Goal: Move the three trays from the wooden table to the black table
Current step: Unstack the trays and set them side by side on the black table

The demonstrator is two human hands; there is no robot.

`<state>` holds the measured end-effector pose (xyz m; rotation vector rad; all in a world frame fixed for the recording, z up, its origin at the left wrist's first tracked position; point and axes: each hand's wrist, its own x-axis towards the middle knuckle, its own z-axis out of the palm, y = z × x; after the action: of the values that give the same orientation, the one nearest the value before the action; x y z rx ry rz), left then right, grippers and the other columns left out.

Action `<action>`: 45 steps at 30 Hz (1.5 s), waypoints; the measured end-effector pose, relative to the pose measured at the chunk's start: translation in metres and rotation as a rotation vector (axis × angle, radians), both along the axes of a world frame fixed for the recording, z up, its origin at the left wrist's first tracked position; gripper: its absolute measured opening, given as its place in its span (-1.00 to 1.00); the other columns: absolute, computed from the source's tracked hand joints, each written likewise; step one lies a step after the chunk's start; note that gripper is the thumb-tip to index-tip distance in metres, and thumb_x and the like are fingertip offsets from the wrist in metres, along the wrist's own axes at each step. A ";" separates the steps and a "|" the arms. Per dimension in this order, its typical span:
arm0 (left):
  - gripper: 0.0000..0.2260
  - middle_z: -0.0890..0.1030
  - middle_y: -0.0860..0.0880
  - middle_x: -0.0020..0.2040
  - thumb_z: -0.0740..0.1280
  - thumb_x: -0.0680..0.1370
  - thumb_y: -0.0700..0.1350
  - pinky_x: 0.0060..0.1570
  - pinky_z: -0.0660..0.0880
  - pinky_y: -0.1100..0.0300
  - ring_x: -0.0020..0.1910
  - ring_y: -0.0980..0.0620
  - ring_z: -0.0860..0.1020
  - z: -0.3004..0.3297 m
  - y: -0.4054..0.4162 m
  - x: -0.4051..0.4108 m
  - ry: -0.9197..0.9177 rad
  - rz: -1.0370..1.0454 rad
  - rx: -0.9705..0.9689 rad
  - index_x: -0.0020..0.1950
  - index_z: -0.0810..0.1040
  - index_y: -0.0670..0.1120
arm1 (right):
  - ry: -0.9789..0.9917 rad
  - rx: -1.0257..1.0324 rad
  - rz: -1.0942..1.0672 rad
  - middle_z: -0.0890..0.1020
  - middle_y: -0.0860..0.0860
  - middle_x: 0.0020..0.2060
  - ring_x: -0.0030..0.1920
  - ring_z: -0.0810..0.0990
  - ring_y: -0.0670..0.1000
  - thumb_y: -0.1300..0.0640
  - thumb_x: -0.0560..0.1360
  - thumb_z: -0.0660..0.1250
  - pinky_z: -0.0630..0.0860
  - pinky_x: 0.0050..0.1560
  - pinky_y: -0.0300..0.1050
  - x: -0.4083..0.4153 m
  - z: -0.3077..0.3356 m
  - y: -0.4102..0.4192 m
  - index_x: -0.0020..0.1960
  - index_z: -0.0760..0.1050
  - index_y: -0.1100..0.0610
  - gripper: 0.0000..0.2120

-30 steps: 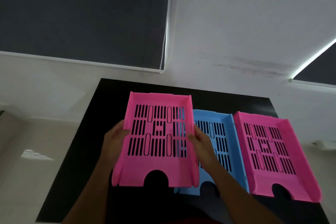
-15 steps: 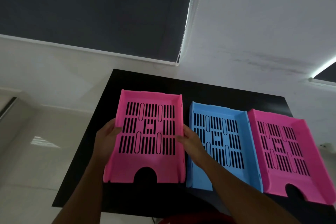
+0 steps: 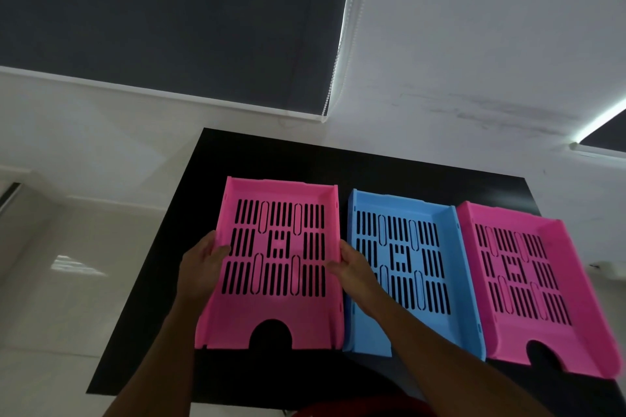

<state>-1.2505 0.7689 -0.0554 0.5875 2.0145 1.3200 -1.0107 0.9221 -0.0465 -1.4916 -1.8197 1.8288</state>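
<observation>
— From the head view: a second ago that left pink tray point(image 3: 277, 261) overlapped the blue tray point(image 3: 403, 271); now it sits clear beside it, towards the black table's point(image 3: 257, 156) left edge.

— Is it down yet?

— Looks it, flat on the top (though I can't quite see under it). The left hand point(image 3: 200, 267) is clamped on its left wall, the right hand point(image 3: 352, 271) on its right wall — both gripping.

— And the others?

— Blue in the middle, the right pink tray point(image 3: 535, 284) touching it, near the right edge. All three across — only letting go remains, I'd say.
</observation>
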 end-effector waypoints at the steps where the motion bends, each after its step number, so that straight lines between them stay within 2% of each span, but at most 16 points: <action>1: -0.86 0.68 -0.02 -0.14 0.23 0.61 -0.15 -0.44 0.54 0.37 -0.22 0.14 0.69 -0.001 0.000 0.000 0.002 0.003 -0.011 0.04 0.59 0.00 | -0.012 0.000 0.006 0.57 0.06 0.40 0.39 0.55 0.05 0.26 0.59 0.32 0.44 0.44 0.20 0.000 0.001 0.000 0.53 0.36 0.10 -0.48; 5: -0.86 0.68 -0.04 -0.11 0.24 0.62 -0.13 -0.40 0.55 0.34 -0.22 0.15 0.69 -0.004 0.000 0.001 0.031 0.001 -0.031 0.08 0.58 -0.04 | -0.037 0.020 0.007 0.37 0.15 0.55 0.52 0.38 0.15 0.19 0.60 0.34 0.35 0.50 0.23 -0.005 0.004 -0.003 0.61 0.18 0.17 -0.36; 9: -0.73 0.65 -0.11 0.06 0.24 0.62 -0.12 -0.38 0.59 0.31 -0.24 0.10 0.69 -0.002 0.002 0.006 0.102 0.008 -0.076 0.32 0.48 -0.11 | -0.026 0.092 -0.001 0.56 0.12 0.39 0.38 0.55 0.08 0.25 0.59 0.32 0.47 0.41 0.19 -0.005 0.008 -0.003 0.54 0.32 0.16 -0.47; 12: -0.50 0.42 -0.23 0.44 0.26 0.61 -0.11 -0.40 0.54 0.31 -0.18 0.03 0.65 0.005 0.011 0.018 0.196 0.047 -0.142 0.54 0.24 -0.05 | 0.017 0.137 0.012 0.67 -0.05 0.21 0.25 0.64 -0.03 0.30 0.59 0.29 0.57 0.33 0.01 0.000 0.015 -0.002 0.45 0.45 0.08 -0.56; 15: -0.50 0.40 -0.19 0.47 0.28 0.60 -0.10 -0.20 0.65 0.20 -0.02 0.03 0.66 0.013 0.027 0.041 0.216 -0.002 -0.105 0.53 0.24 -0.01 | 0.007 0.192 -0.008 0.48 -0.08 0.44 0.49 0.41 -0.01 0.26 0.62 0.28 0.33 0.43 -0.24 0.013 0.020 0.003 0.56 0.31 0.12 -0.48; 18: -0.43 0.32 -0.12 0.54 0.30 0.60 -0.03 0.31 0.43 -0.04 0.35 -0.07 0.48 0.012 0.047 0.074 0.211 -0.098 -0.173 0.57 0.19 0.01 | -0.024 0.287 -0.103 0.43 -0.13 0.34 0.39 0.45 -0.07 0.21 0.64 0.28 0.36 0.36 -0.17 0.037 0.021 0.011 0.55 0.31 0.07 -0.50; 21: -0.39 0.24 -0.09 0.58 0.30 0.60 0.01 0.41 0.14 0.06 0.51 -0.11 0.28 0.005 0.063 0.115 0.183 -0.255 -0.146 0.59 0.13 -0.04 | -0.074 0.364 -0.223 0.51 -0.09 0.02 -0.05 0.50 -0.19 0.20 0.63 0.28 0.42 0.02 -0.23 0.067 0.020 0.022 0.49 0.32 -0.08 -0.53; 24: -0.32 0.16 -0.06 0.60 0.29 0.59 0.04 0.33 0.06 0.12 0.54 -0.11 0.20 -0.004 0.074 0.152 0.108 -0.386 -0.151 0.60 0.00 0.00 | -0.226 0.434 -0.368 0.58 0.11 0.32 0.29 0.59 0.09 0.18 0.63 0.29 0.54 0.27 -0.03 0.109 0.016 0.037 0.55 0.34 0.13 -0.50; 25: -0.30 0.17 -0.06 0.60 0.30 0.59 0.05 0.33 0.09 0.10 0.53 -0.12 0.22 -0.006 0.078 0.161 0.086 -0.401 -0.157 0.60 -0.03 0.02 | -0.240 0.462 -0.418 0.58 0.15 0.34 0.28 0.61 0.14 0.20 0.62 0.29 0.59 0.26 0.08 0.125 0.014 0.041 0.52 0.38 0.15 -0.54; 28: -0.22 0.13 -0.09 0.61 0.33 0.57 0.05 0.41 0.15 -0.07 0.52 -0.16 0.23 -0.008 0.084 0.183 0.058 -0.435 -0.165 0.60 -0.14 0.09 | -0.235 0.468 -0.570 0.62 0.14 0.24 0.04 0.71 0.11 0.20 0.61 0.31 0.73 -0.19 -0.02 0.167 0.008 0.050 0.49 0.33 0.07 -0.53; 30: -0.19 0.10 -0.10 0.61 0.34 0.57 0.03 0.44 0.14 -0.12 0.54 -0.17 0.20 -0.009 0.086 0.192 0.037 -0.447 -0.172 0.59 -0.20 0.10 | -0.321 0.445 -0.620 0.44 0.18 0.45 0.34 0.56 0.23 0.16 0.60 0.34 0.66 0.15 0.19 0.191 0.003 0.057 0.60 0.15 0.13 -0.36; 32: -0.18 0.09 -0.11 0.62 0.33 0.58 0.00 0.46 0.12 -0.12 0.55 -0.16 0.17 -0.009 0.087 0.198 0.031 -0.451 -0.205 0.59 -0.23 0.07 | -0.414 0.420 -0.585 0.22 0.22 0.59 0.56 0.25 0.29 0.10 0.58 0.38 0.35 0.45 0.35 0.212 -0.004 0.063 0.62 0.06 0.22 -0.25; 36: -0.21 0.12 -0.17 0.60 0.28 0.62 -0.08 0.45 0.24 -0.12 0.48 -0.25 0.31 -0.007 0.088 0.206 0.093 -0.460 -0.226 0.58 -0.29 0.01 | -0.364 0.247 -0.415 0.35 0.23 0.53 0.48 0.39 0.29 0.09 0.56 0.42 0.42 0.40 0.35 0.237 -0.014 0.056 0.58 0.16 0.22 -0.28; 40: -0.28 0.23 -0.30 0.55 0.20 0.65 -0.09 0.40 0.33 -0.18 0.39 -0.33 0.41 -0.006 0.089 0.214 0.136 -0.472 -0.247 0.57 -0.30 0.00 | -0.469 0.284 -0.332 0.48 0.22 0.45 0.41 0.50 0.25 0.05 0.60 0.35 0.46 0.39 0.28 0.250 -0.023 0.045 0.53 0.26 0.24 -0.41; 43: -0.33 0.57 -0.36 0.19 0.18 0.66 -0.10 0.17 0.53 -0.10 0.07 -0.19 0.65 -0.006 0.090 0.222 0.183 -0.460 -0.247 0.61 -0.20 -0.04 | -0.465 0.312 -0.307 0.64 0.11 0.20 0.26 0.63 0.19 0.04 0.62 0.33 0.56 0.29 0.18 0.252 -0.021 0.044 0.38 0.41 0.21 -0.60; 45: -0.36 0.62 -0.30 -0.08 0.19 0.66 -0.13 -0.12 0.63 0.04 -0.22 -0.02 0.67 -0.007 0.090 0.225 0.183 -0.456 -0.242 0.62 -0.13 -0.05 | -0.466 0.346 -0.282 0.62 -0.08 -0.08 0.03 0.69 0.08 0.04 0.62 0.32 0.64 0.14 0.07 0.253 -0.019 0.045 0.21 0.46 0.15 -0.76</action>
<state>-1.0256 0.8593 -0.0622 1.0082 1.9853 0.7636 -0.7574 0.9675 -0.0652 -2.0131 -1.8568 1.0345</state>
